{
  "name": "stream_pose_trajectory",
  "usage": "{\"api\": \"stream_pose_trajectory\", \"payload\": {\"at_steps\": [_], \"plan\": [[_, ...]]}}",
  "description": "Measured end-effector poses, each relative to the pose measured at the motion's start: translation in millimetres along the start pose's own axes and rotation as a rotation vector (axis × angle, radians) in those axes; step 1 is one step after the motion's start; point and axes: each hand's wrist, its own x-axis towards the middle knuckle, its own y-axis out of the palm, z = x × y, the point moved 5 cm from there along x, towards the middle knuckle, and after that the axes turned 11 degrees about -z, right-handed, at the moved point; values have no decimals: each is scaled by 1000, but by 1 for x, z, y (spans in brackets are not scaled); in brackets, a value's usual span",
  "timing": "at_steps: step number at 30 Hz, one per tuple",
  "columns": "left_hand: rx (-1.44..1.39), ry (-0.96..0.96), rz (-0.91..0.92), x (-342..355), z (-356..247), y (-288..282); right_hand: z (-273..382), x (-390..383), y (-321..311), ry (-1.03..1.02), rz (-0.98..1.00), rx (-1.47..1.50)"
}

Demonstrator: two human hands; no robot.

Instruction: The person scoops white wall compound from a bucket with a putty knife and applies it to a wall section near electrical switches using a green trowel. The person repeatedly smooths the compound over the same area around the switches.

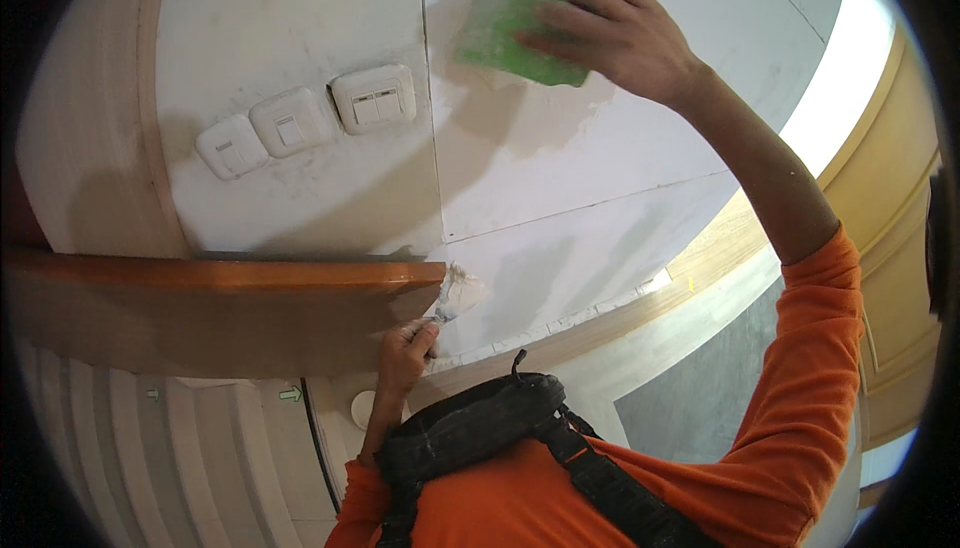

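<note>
My right hand (pixel 620 33) is raised at the top of the view, its fingers closed on a flat green plastic spreader (pixel 490 23) that lies against the white wall panel (pixel 590 188). The spreader's edges and my fingertips are a little blurred. Below it, a damp-looking beige patch of filler (pixel 550 123) shows on the panel. Lower down, my left hand (pixel 408 348) is closed beside the end of a brown wooden ledge. It grips a small putty knife (pixel 440 316), mostly hidden by my fingers, with whitish filler (pixel 463 290) at its far end.
Three white switch plates (pixel 290 123) sit in a row on the wall; the right one stands slightly proud. The wooden ledge (pixel 250 273) juts out at left, with pale steps (pixel 150 448) below. A black strapped bag (pixel 475 423) hangs on my chest. Wooden doors (pixel 890 328) stand at right.
</note>
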Motion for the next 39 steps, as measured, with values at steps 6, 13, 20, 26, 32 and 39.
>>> {"api": "stream_pose_trajectory", "payload": {"at_steps": [6, 13, 20, 26, 32, 39], "plan": [[-14, 20, -5, 5, 1, 4, -22, -96, -13, 203, 39, -17], [-13, -31, 17, 2, -13, 2, 8, -88, 1, 402, -7, -145], [19, -24, 32, 4, -9, -2, 105, -169, -14, 826, 34, 40], [30, -6, 20, 1, -9, -11, 108, -116, -38, 1350, -126, 153], [-29, -26, 25, 2, 0, -7, 176, -13, -59, 1452, 46, 484], [-53, -55, -7, -1, 1, -11, 152, 35, -11, 1422, -96, 235]]}}
